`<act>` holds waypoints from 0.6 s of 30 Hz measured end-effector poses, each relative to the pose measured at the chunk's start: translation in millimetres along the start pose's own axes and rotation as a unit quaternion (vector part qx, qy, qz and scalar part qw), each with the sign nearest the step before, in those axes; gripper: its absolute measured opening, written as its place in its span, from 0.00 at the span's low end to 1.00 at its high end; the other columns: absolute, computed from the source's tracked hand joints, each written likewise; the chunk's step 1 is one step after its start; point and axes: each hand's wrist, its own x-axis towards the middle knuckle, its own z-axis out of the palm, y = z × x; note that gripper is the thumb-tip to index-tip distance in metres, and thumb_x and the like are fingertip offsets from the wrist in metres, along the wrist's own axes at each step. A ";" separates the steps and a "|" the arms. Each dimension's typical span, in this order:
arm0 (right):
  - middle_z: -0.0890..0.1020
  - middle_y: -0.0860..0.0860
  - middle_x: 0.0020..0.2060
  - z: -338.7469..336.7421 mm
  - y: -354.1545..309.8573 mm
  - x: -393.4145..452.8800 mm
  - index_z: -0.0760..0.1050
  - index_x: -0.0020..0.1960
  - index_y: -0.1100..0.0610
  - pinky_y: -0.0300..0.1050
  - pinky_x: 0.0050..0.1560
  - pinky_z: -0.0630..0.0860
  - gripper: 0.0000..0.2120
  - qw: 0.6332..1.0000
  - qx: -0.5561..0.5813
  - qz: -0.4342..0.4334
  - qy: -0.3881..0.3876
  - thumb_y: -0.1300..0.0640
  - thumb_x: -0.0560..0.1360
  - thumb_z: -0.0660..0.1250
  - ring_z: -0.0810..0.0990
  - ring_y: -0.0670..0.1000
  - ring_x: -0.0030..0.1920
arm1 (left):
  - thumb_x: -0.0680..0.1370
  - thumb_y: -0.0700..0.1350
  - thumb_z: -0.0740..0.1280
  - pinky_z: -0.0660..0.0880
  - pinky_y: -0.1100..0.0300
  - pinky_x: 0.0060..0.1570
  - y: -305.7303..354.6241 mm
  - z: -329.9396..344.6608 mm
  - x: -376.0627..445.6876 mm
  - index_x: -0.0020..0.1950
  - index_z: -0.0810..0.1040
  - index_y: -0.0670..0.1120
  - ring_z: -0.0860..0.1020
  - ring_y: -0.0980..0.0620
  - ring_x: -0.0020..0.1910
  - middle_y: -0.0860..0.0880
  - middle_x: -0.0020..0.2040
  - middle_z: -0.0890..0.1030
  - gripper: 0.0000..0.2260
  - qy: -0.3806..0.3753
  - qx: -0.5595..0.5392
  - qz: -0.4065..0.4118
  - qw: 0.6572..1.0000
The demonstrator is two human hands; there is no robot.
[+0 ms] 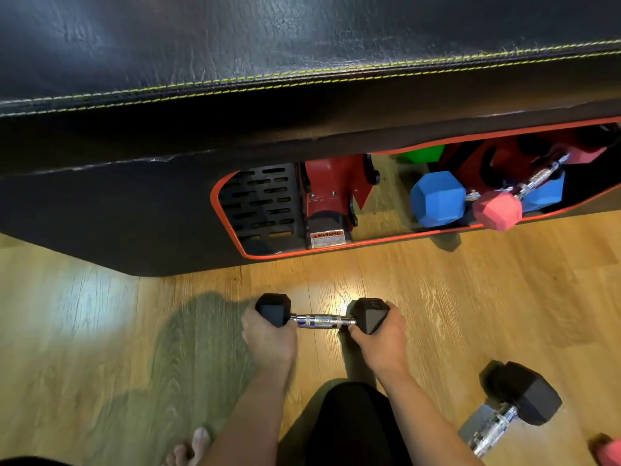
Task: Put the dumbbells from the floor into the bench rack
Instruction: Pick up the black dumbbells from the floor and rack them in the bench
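A black hex dumbbell (322, 320) with a chrome handle lies crosswise in front of me, low over the wooden floor. My left hand (268, 338) grips its left head and my right hand (381, 334) grips its right head. Beyond it is the black padded bench (235, 95), whose red-rimmed side opening shows the rack (336, 193) inside. In the opening's right part sit a blue dumbbell (437, 200) and a pink dumbbell (497, 210). A second black dumbbell (510, 405) lies on the floor at lower right.
A pink object (610, 450) peeks in at the bottom right corner. A green object (420, 153) shows deep inside the opening. My bare foot (191, 445) and dark-clothed knee (353, 422) are at the bottom. A perforated black plate (262, 203) fills the opening's left part.
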 end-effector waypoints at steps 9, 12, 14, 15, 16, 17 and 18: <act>0.73 0.50 0.61 -34.7 -48.0 36.9 0.65 0.68 0.51 0.57 0.63 0.74 0.39 0.992 0.034 -0.087 0.080 0.49 0.62 0.79 0.73 0.54 0.61 | 0.66 0.42 0.79 0.72 0.51 0.64 61.8 14.5 16.0 0.71 0.64 0.49 0.71 0.46 0.67 0.49 0.66 0.71 0.38 -0.001 -0.042 0.051 0.998; 0.73 0.51 0.63 -46.5 -78.6 54.2 0.64 0.70 0.54 0.56 0.67 0.71 0.40 0.985 0.033 -0.134 0.104 0.50 0.63 0.79 0.72 0.53 0.64 | 0.68 0.43 0.78 0.68 0.49 0.69 90.1 14.4 30.1 0.73 0.62 0.49 0.68 0.46 0.69 0.49 0.69 0.67 0.38 -0.006 -0.063 0.073 0.995; 0.71 0.52 0.66 -52.0 -98.7 63.8 0.62 0.73 0.55 0.53 0.69 0.69 0.43 0.982 0.025 -0.151 0.111 0.49 0.64 0.79 0.69 0.53 0.67 | 0.68 0.44 0.78 0.68 0.51 0.69 107.9 13.0 42.3 0.71 0.63 0.48 0.69 0.46 0.67 0.49 0.68 0.67 0.36 -0.005 -0.072 0.092 0.993; 0.70 0.52 0.67 -53.8 -108.3 68.5 0.61 0.73 0.55 0.51 0.69 0.68 0.44 0.981 0.019 -0.158 0.112 0.49 0.65 0.79 0.69 0.53 0.67 | 0.69 0.43 0.78 0.67 0.55 0.68 116.3 12.0 47.1 0.70 0.64 0.47 0.70 0.47 0.67 0.49 0.67 0.67 0.35 -0.005 -0.079 0.093 0.993; 0.70 0.52 0.67 -54.9 -117.9 73.2 0.60 0.73 0.55 0.50 0.69 0.68 0.43 0.981 0.016 -0.162 0.109 0.49 0.65 0.79 0.69 0.53 0.67 | 0.69 0.42 0.77 0.66 0.59 0.66 122.8 11.2 51.8 0.69 0.65 0.46 0.70 0.49 0.65 0.48 0.66 0.68 0.33 -0.007 -0.083 0.091 0.992; 0.70 0.53 0.66 -55.4 -126.0 79.3 0.60 0.73 0.55 0.50 0.68 0.69 0.43 0.981 0.015 -0.166 0.103 0.49 0.65 0.79 0.70 0.54 0.67 | 0.70 0.41 0.77 0.66 0.63 0.61 127.5 11.9 56.3 0.69 0.66 0.45 0.71 0.51 0.62 0.47 0.64 0.69 0.31 -0.011 -0.087 0.085 0.993; 0.70 0.53 0.65 -55.6 -132.9 85.9 0.60 0.73 0.54 0.52 0.68 0.70 0.43 0.981 0.015 -0.167 0.099 0.49 0.65 0.79 0.70 0.54 0.67 | 0.71 0.40 0.76 0.65 0.66 0.58 129.9 13.8 60.6 0.68 0.66 0.44 0.71 0.53 0.59 0.47 0.63 0.70 0.30 -0.017 -0.084 0.079 0.993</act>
